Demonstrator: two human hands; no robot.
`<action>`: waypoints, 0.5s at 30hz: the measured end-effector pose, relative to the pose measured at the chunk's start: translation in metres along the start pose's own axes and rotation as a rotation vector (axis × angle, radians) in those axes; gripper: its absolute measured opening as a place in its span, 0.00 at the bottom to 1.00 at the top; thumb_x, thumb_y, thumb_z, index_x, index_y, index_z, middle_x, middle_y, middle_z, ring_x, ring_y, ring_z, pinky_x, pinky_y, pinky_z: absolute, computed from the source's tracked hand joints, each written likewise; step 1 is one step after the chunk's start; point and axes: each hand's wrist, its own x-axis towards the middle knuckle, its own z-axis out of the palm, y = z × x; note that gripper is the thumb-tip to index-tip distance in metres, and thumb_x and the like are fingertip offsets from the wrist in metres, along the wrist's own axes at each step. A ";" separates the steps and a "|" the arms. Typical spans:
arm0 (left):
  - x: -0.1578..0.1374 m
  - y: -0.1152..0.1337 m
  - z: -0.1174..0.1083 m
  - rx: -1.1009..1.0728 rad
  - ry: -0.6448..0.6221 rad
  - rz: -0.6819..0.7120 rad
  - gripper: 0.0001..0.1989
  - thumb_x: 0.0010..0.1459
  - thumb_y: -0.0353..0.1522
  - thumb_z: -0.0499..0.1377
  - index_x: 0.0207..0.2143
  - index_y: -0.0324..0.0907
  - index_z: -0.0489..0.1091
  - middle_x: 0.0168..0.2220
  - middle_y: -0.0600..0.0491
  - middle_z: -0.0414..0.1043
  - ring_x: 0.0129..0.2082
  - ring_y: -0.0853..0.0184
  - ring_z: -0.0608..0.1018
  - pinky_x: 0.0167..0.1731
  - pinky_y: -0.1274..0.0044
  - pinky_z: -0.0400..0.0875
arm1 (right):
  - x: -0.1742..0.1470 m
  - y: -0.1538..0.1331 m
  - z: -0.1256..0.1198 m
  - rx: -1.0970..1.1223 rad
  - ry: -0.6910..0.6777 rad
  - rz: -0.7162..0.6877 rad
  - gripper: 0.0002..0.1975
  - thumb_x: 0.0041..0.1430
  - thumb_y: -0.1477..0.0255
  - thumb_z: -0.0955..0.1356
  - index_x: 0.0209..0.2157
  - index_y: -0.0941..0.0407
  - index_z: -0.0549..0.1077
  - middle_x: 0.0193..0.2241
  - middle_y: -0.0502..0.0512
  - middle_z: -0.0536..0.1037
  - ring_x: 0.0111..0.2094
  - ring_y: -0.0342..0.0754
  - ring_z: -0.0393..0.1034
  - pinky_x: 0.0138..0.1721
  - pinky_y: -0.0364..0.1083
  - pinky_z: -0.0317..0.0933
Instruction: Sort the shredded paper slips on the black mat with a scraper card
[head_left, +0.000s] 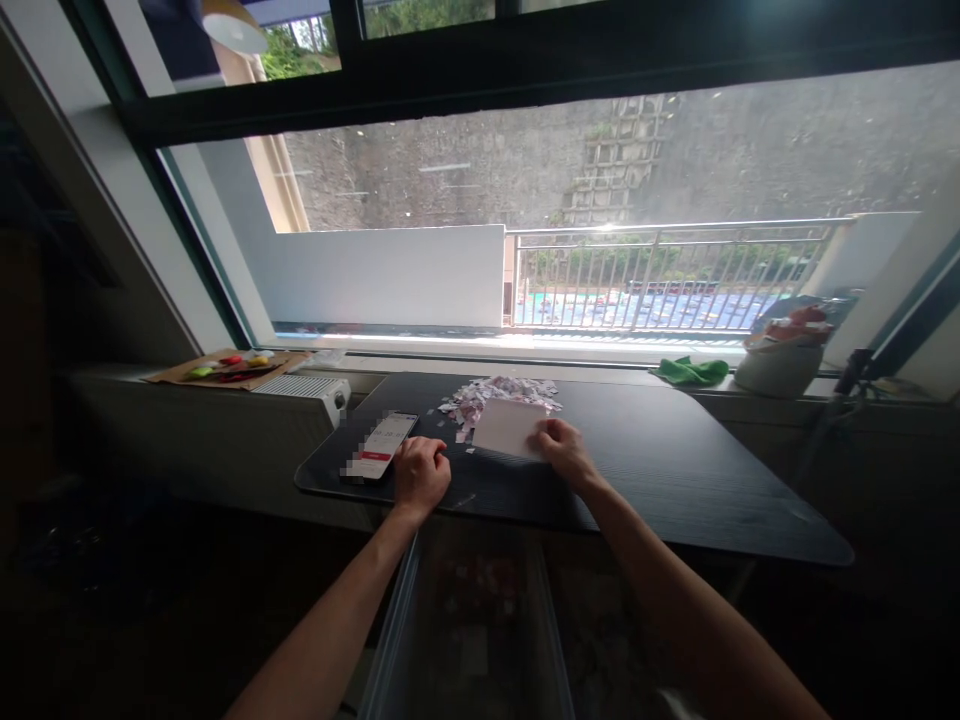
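My right hand (pixel 559 447) pinches the right edge of a pale rectangular card (pixel 510 426). The card is tilted in front of a heap of small paper scraps (pixel 517 390) and hides part of it. My left hand (pixel 421 472) rests closed near the front edge of the dark table (pixel 645 470), with its fingers curled and nothing visible in them. Just left of that hand lies a smartphone (pixel 384 445) with a lit white screen and a red bar. A few loose scraps lie between the phone and the heap.
Below the table's front edge stands a clear plastic bin (pixel 551 620) with blurred contents. On the right sill are a green cloth (pixel 690 372) and a filled pale bag (pixel 780 362). Colourful items sit on a brown board (pixel 176 374) at left, beside a white radiator (pixel 304 392).
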 end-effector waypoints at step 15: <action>0.001 -0.002 0.001 -0.008 -0.006 -0.026 0.13 0.50 0.25 0.50 0.30 0.41 0.73 0.34 0.49 0.76 0.42 0.58 0.73 0.46 0.66 0.64 | -0.001 -0.011 0.017 -0.087 -0.125 -0.025 0.10 0.44 0.74 0.64 0.32 0.57 0.72 0.31 0.54 0.78 0.32 0.47 0.72 0.33 0.44 0.66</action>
